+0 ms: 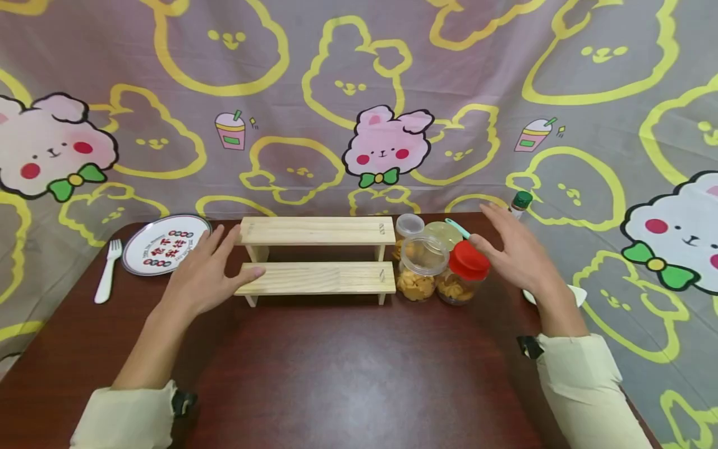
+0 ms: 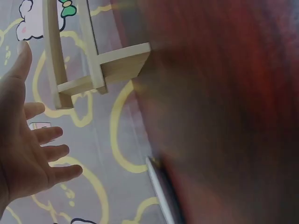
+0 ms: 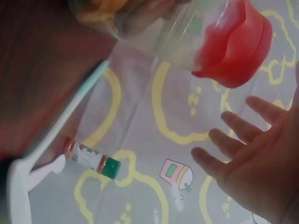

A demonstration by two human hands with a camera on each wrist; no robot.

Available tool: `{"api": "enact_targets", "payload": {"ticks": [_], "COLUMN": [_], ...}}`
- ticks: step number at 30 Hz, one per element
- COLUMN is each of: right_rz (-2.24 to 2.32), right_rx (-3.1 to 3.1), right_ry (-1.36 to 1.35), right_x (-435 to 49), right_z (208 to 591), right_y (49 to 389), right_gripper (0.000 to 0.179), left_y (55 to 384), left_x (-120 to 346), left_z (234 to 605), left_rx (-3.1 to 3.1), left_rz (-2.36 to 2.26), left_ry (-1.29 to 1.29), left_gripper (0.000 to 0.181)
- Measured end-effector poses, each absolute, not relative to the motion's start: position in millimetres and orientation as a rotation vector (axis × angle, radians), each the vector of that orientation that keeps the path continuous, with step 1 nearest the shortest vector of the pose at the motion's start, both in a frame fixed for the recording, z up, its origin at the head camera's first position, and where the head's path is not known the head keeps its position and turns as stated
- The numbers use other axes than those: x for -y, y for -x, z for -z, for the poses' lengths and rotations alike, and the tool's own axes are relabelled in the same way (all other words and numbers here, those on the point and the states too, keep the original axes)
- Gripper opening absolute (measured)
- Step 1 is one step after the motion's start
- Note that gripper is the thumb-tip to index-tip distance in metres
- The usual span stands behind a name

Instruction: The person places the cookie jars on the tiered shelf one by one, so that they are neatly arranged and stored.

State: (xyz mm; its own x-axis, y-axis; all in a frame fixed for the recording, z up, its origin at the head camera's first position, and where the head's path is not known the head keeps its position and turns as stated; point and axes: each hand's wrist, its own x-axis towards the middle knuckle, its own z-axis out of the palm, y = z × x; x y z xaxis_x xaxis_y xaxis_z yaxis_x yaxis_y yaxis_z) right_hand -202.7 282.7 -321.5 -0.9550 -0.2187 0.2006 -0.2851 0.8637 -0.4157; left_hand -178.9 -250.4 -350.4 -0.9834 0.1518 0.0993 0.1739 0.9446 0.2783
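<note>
A two-step wooden rack [image 1: 316, 279] stands at the back of the desk [image 1: 359, 374], rear step raised, probably for visibility. The left hand [image 1: 203, 274] is beside it, the right hand [image 1: 515, 254] near a red-lidded jar [image 1: 464, 271], fingers spread, holding nothing.

Bunny-print cloth [image 1: 314, 81] backs a dark table [image 1: 359, 368]

Yellow outlines and red-cheeked bunnies cover the hanging cloth. Towards the table's left edge, a white fork [image 1: 107, 274] lies just beside a round white plate [image 1: 144, 240] bearing red and black characters; on the right sit a green-capped bottle [image 1: 521, 201] and a partly hidden white object [image 1: 578, 294]
</note>
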Motion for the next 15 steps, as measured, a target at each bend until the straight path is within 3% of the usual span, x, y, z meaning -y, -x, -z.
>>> {"api": "enact_targets", "payload": {"ticks": [8, 15], "right_rz": [-0.887, -1.167], "right_rx": [2.816, 2.830], "right_ry": [-0.477, -0.502], "right_x": [-284.2, -288.6], "right_z": [332.0, 341.5], "right_y": [198.8, 197.8], "right_gripper": [0.070, 0.073], "left_y": [178.6, 173.0], "left_x": [254.3, 259.8], "left_z": [358.7, 365.7], "left_rx": [2.947, 2.902], "left_rz": [0.706, 0.954], "left_ry": [0.259, 0.286], "left_gripper": [0.109, 0.110]}}
